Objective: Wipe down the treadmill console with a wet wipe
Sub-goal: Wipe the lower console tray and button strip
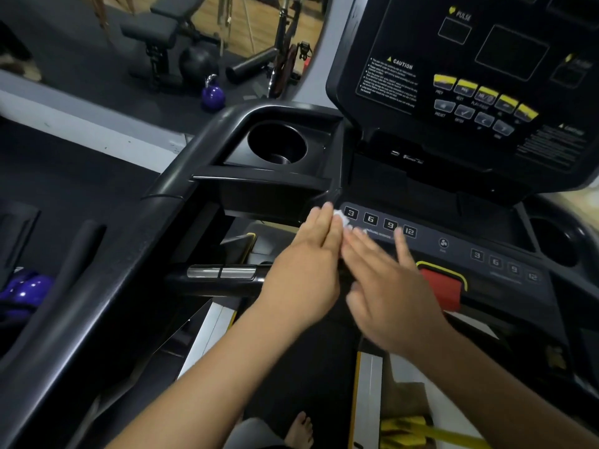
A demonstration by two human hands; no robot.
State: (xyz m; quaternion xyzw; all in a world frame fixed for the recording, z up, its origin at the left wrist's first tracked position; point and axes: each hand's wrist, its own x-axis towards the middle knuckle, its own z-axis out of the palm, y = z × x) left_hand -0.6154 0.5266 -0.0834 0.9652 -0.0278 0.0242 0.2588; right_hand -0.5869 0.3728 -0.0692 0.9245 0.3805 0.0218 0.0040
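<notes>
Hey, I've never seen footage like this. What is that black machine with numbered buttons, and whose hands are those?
It is one picture from a camera worn on a person's head, looking down at their own bare hands. The black machine is a treadmill console, with a round black cup holder and a red stop button. The left hand and the blurred right hand, fingers mostly straight, meet at a small crumpled white wet wipe beside the numbered buttons. Which hand presses it is unclear.
</notes>
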